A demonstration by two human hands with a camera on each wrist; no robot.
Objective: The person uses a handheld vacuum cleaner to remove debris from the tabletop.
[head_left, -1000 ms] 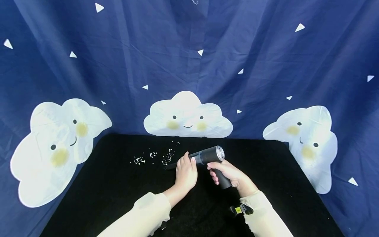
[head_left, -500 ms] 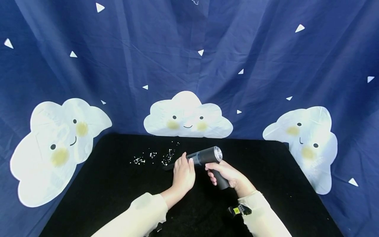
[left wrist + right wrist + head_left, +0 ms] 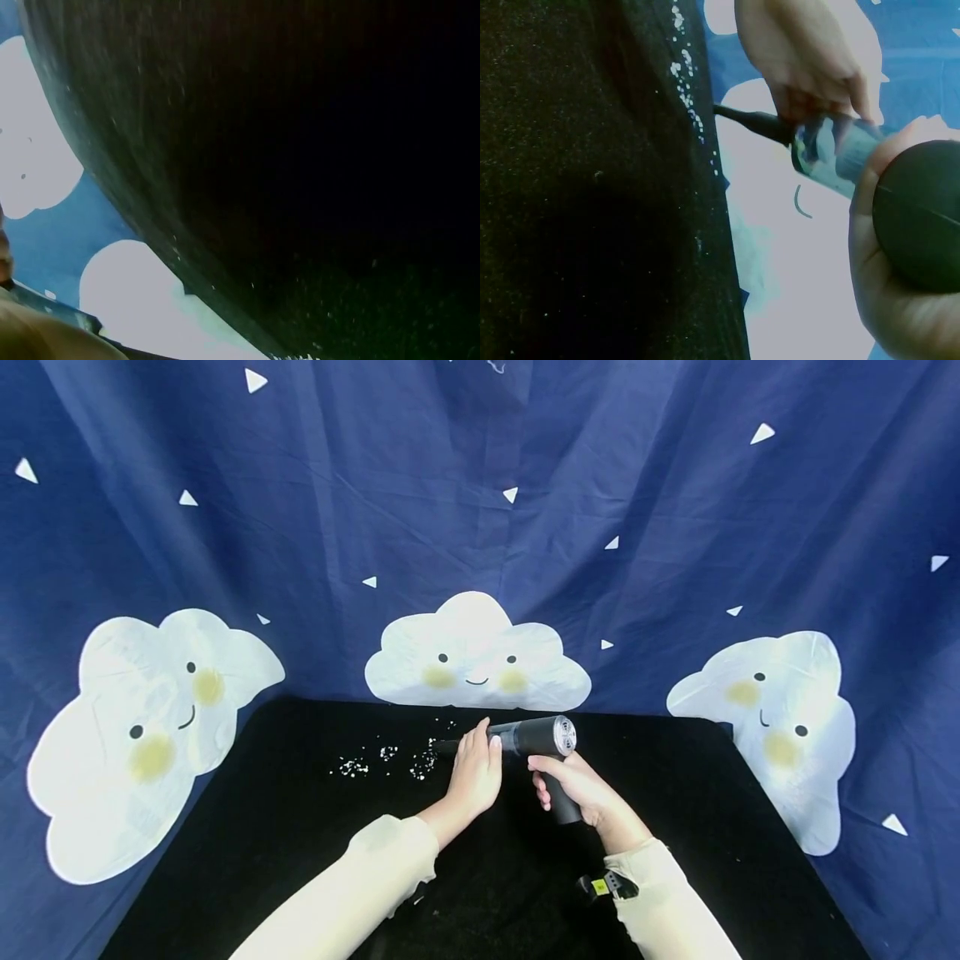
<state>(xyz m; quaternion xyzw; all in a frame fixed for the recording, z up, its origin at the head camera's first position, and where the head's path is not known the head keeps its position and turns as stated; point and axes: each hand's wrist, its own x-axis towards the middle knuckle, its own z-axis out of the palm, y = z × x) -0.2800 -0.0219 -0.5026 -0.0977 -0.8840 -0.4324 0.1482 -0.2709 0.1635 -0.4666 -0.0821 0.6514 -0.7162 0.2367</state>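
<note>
Black cloth covers the bench (image 3: 285, 827), where white crumbs (image 3: 390, 758) lie scattered just left of the left hand's fingers (image 3: 480, 737). The left hand (image 3: 474, 770) wraps the clear front section of a handheld vacuum (image 3: 534, 737), its fingers curled over the top of the barrel; a thin black nozzle (image 3: 751, 120) juts out past them toward the crumbs. What the clear section holds cannot be made out. The vacuum is dark grey and pistol-shaped, its barrel level above the bench, with a silvery end cap facing right. The right hand (image 3: 579, 792) grips the downward handle, fingers clamped round it. Behind the fingers hangs a navy curtain (image 3: 675, 527) printed with smiling white clouds (image 3: 476, 653).
</note>
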